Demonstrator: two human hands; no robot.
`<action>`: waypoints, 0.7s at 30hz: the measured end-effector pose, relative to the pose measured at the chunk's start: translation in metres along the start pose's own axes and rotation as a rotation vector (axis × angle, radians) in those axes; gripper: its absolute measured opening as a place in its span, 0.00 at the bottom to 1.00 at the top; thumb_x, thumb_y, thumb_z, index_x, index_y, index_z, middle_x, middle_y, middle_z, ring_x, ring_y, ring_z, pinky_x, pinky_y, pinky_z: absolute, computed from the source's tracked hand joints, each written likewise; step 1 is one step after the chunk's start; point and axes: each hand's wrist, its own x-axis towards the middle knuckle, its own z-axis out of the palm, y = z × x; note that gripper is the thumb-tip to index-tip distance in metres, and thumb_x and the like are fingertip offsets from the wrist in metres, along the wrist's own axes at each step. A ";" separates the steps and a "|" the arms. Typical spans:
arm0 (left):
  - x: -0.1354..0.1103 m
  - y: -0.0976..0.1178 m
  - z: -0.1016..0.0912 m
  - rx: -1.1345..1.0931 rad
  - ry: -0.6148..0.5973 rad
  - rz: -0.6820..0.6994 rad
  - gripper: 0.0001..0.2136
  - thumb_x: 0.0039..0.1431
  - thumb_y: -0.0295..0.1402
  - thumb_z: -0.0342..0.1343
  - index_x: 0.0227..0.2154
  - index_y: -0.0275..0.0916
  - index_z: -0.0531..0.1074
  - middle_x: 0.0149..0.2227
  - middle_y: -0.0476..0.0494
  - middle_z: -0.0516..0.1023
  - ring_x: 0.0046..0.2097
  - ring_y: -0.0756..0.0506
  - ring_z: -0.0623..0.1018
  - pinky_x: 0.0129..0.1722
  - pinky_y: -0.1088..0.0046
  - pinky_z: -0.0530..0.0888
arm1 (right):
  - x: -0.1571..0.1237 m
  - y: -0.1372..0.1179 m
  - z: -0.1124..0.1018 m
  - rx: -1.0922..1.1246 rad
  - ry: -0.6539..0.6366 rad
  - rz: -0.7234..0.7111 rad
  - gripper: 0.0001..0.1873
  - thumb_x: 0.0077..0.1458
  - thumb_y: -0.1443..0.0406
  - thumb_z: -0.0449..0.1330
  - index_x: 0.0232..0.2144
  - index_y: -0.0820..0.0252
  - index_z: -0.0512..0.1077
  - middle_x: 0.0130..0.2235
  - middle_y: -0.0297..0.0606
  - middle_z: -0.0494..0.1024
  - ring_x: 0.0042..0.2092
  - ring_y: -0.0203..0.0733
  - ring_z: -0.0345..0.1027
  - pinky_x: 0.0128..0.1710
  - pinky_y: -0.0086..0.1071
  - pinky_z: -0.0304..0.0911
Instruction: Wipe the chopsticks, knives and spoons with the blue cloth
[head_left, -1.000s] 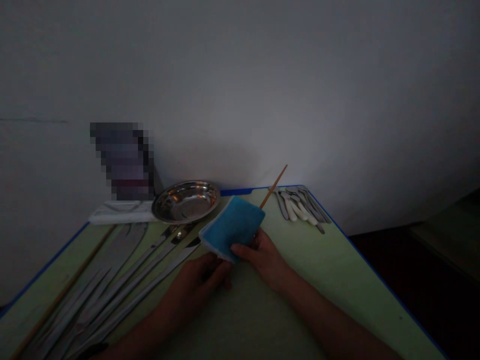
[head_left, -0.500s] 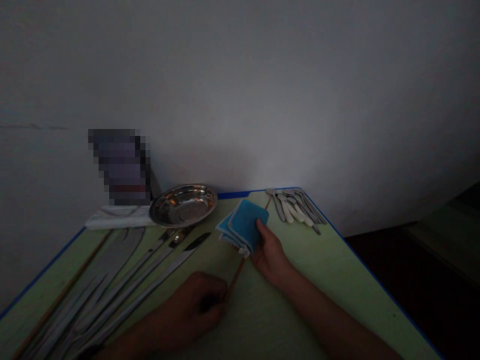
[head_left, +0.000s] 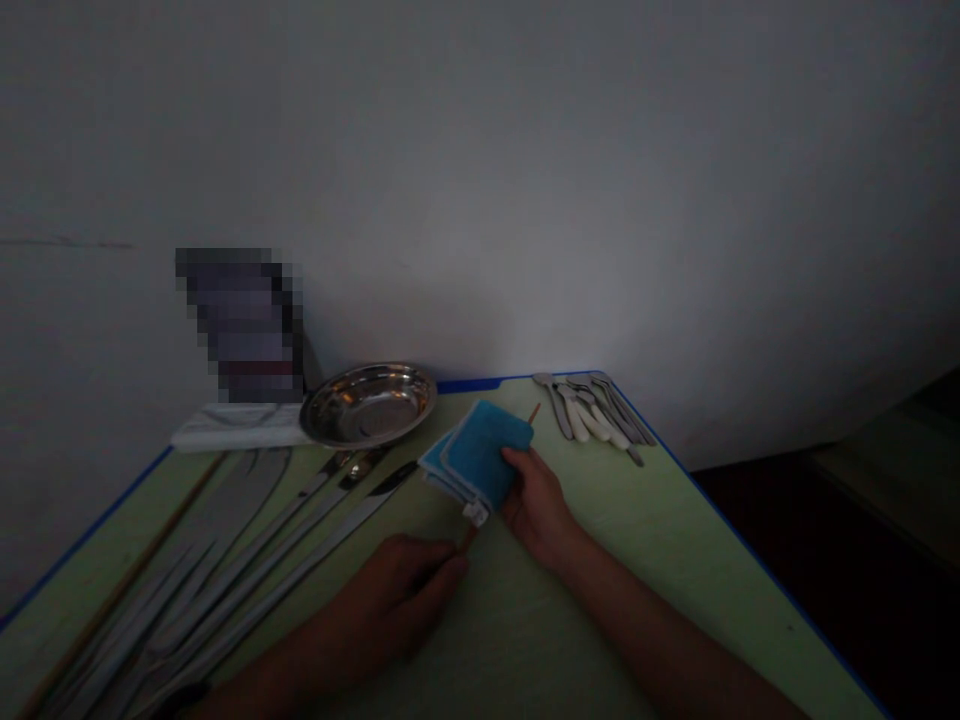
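A folded blue cloth (head_left: 484,455) with pale edges and a small white tag is in my right hand (head_left: 536,505), thumb on top and fingers beneath. Through the cloth runs a thin brown wooden stick, probably a chopstick (head_left: 469,540); its tip pokes out past the far side. My left hand (head_left: 409,595) pinches the near end of this stick, just in front of the cloth. Both hands are above the green table (head_left: 675,570).
A shiny steel bowl (head_left: 367,405) stands at the back by the wall. Long metal utensils (head_left: 255,570) and another wooden stick (head_left: 135,565) lie at left. Spoons and forks, some white-handled (head_left: 592,415), lie at back right. A blurred-out upright object (head_left: 244,325) stands on a white block (head_left: 232,428).
My left hand has moved slightly toward the cloth, so less stick shows between them. The cloth has shifted a little left and the right thumb has moved slightly on it.
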 end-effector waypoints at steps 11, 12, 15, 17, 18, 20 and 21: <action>0.000 0.003 -0.001 0.050 -0.007 0.036 0.18 0.63 0.38 0.40 0.19 0.38 0.60 0.19 0.54 0.62 0.23 0.51 0.67 0.25 0.78 0.61 | 0.003 -0.003 0.001 0.100 0.050 0.011 0.14 0.45 0.69 0.56 0.38 0.58 0.70 0.31 0.32 0.79 0.36 0.40 0.72 0.42 0.36 0.67; 0.001 0.003 -0.001 0.052 -0.011 0.036 0.18 0.63 0.38 0.40 0.19 0.38 0.59 0.19 0.54 0.61 0.23 0.51 0.67 0.24 0.78 0.61 | 0.003 -0.003 0.000 0.094 0.070 0.020 0.11 0.47 0.66 0.56 0.36 0.59 0.70 0.31 0.33 0.79 0.36 0.41 0.72 0.42 0.36 0.67; 0.001 0.004 -0.001 0.061 -0.025 0.041 0.18 0.63 0.38 0.38 0.19 0.38 0.59 0.20 0.54 0.61 0.23 0.52 0.66 0.24 0.78 0.61 | 0.006 -0.003 -0.002 0.036 0.147 0.025 0.14 0.51 0.55 0.55 0.34 0.59 0.71 0.30 0.35 0.79 0.37 0.42 0.72 0.40 0.36 0.68; 0.001 0.005 -0.002 0.081 -0.021 0.051 0.18 0.63 0.38 0.38 0.19 0.38 0.59 0.20 0.54 0.61 0.24 0.51 0.66 0.25 0.77 0.61 | 0.009 -0.005 -0.005 -0.012 0.193 -0.001 0.16 0.50 0.53 0.56 0.33 0.59 0.71 0.29 0.35 0.78 0.36 0.42 0.73 0.39 0.37 0.68; 0.001 0.006 -0.002 0.094 -0.017 0.056 0.18 0.63 0.37 0.38 0.19 0.38 0.59 0.20 0.54 0.61 0.24 0.51 0.66 0.25 0.77 0.60 | 0.010 -0.006 -0.007 -0.027 0.206 -0.013 0.16 0.50 0.53 0.56 0.32 0.59 0.71 0.28 0.35 0.78 0.36 0.42 0.73 0.39 0.37 0.68; 0.001 0.006 -0.002 0.116 -0.010 0.060 0.17 0.62 0.37 0.39 0.19 0.38 0.59 0.20 0.54 0.61 0.24 0.51 0.66 0.25 0.76 0.60 | 0.014 -0.009 -0.010 -0.037 0.217 -0.026 0.13 0.50 0.55 0.56 0.31 0.59 0.71 0.27 0.34 0.78 0.36 0.43 0.73 0.39 0.37 0.69; 0.001 0.006 -0.003 0.119 -0.007 0.061 0.17 0.62 0.37 0.39 0.18 0.38 0.59 0.20 0.54 0.61 0.24 0.51 0.65 0.25 0.76 0.61 | 0.016 -0.010 -0.012 -0.039 0.218 -0.026 0.12 0.51 0.56 0.56 0.31 0.59 0.71 0.26 0.34 0.78 0.37 0.43 0.73 0.39 0.37 0.69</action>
